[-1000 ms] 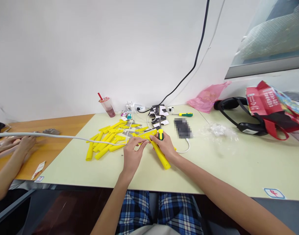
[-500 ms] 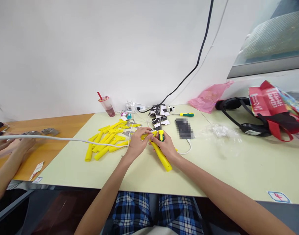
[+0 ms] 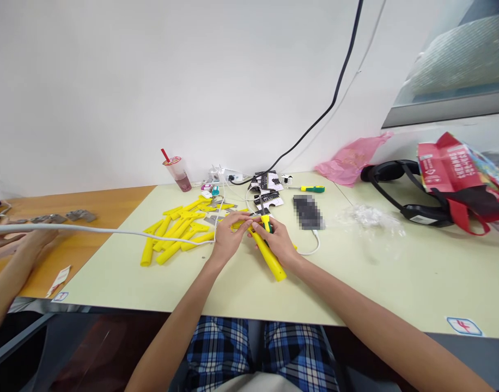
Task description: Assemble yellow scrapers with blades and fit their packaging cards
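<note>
My left hand (image 3: 230, 235) is closed at the upper end of a yellow plastic handle (image 3: 272, 261), its fingertips meeting those of the other hand; the grip hides that end. My right hand (image 3: 280, 239) wraps round the same handle and also keeps a screwdriver (image 3: 266, 222) with a yellow and green grip between its fingers, the shaft pointing away from me. The handle's tubular end sticks out below, toward the table's front edge. Left of my hands lies a pile of similar yellow handles (image 3: 180, 231), with several flat grey metal plates (image 3: 212, 219) among them.
A second screwdriver (image 3: 312, 189) lies behind a blurred dark device (image 3: 308, 212) with a white cable. Clear plastic bags (image 3: 367, 218), a black headset (image 3: 421, 215) and a red bag (image 3: 445, 163) sit right. A drink cup (image 3: 179, 174) stands back left. A co-worker's arm (image 3: 20, 267) is at far left.
The screwdriver in my right hand has tilted, its shaft swinging a little to the left. Both hands keep their hold on the yellow handle. The view has shifted slightly.
</note>
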Tool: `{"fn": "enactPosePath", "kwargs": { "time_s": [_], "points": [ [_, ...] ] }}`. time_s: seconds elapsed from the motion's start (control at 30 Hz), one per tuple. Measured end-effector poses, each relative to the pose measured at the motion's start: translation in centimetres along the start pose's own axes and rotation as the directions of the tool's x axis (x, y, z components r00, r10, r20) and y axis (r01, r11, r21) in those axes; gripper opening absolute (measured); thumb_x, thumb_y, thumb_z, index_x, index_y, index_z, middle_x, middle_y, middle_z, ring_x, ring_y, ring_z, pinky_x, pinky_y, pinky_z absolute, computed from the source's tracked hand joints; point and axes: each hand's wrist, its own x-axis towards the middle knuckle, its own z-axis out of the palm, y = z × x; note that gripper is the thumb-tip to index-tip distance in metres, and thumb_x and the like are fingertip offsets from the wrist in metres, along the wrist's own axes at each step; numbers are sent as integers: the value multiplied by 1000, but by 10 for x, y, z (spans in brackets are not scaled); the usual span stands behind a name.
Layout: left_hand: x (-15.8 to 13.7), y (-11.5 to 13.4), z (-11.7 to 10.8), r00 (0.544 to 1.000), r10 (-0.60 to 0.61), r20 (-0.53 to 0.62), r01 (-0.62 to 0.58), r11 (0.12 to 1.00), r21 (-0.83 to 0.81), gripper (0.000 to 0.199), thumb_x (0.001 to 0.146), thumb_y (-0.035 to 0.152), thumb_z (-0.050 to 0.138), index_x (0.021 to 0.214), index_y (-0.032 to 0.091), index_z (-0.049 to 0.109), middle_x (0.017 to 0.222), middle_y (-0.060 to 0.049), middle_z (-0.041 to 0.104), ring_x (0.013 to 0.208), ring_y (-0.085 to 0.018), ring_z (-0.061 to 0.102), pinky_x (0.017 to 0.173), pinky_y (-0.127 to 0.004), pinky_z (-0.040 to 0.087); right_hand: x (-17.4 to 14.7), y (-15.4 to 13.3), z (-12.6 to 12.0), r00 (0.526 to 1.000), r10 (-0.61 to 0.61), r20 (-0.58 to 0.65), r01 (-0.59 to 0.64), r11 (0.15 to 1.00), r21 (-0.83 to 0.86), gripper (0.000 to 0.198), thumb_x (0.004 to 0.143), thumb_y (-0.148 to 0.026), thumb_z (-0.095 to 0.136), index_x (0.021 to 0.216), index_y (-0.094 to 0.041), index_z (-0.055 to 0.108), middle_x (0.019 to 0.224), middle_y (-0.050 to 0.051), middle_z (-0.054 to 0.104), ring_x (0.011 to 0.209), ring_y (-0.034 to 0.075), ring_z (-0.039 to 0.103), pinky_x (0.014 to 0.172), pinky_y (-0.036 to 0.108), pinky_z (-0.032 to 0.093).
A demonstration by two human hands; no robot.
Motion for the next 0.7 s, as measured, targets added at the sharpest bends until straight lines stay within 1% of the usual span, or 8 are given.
{"fn": "enactPosePath", "kwargs": {
  "time_s": [0.1,0.2,0.33,0.4,0.53,0.7],
  "points": [
    [-2,-3,2,999,20,-32,-20,1000,17,14,96,36,79,100,26,86,116,-9,81,117,-26,73,111,-46,55,-1,-1,0,1000,4,9,-4,1000,-5,46,79,-53,92,108,-23,73,108,5,78,95,26,79,59,32,66],
    [-5,-5,2,999,35,-32,-34,999,17,14,97,34,78,106,28,88,117,-8,80,118,-25,72,112,-45,54,-1,-1,0,1000,7,10,-6,1000,-14,48,78,-56,92,108,-23,73,107,6,79,96,27,79,59,32,66],
    [-8,-9,2,998,45,-32,-45,999,-2,16,97,36,79,109,31,88,117,-7,79,117,-25,72,108,-43,55,-1,0,-1,1000,12,-9,-13,999,-31,51,78,-60,92,106,-23,71,105,7,79,95,27,80,59,32,66],
    [-9,-10,2,998,65,-26,-65,998,-1,16,98,37,79,109,32,88,117,-7,79,117,-25,72,107,-42,56,0,1,-1,1000,15,-10,-15,999,-31,51,77,-59,92,106,-23,71,104,7,79,95,28,80,58,32,66],
    [-10,-10,2,994,108,-22,-106,993,47,18,100,38,76,113,32,88,117,-7,79,117,-25,71,106,-43,56,2,1,-2,1000,7,9,-7,1000,-29,47,77,-56,93,104,-24,72,105,6,79,96,29,79,59,33,66],
    [-12,-9,2,987,156,-30,-151,979,136,18,102,35,74,113,31,87,119,-7,79,118,-25,70,108,-46,55,1,0,-3,1000,-8,13,8,999,-46,45,78,-57,92,100,-24,70,99,5,79,95,28,79,59,33,66]
  ]
}}
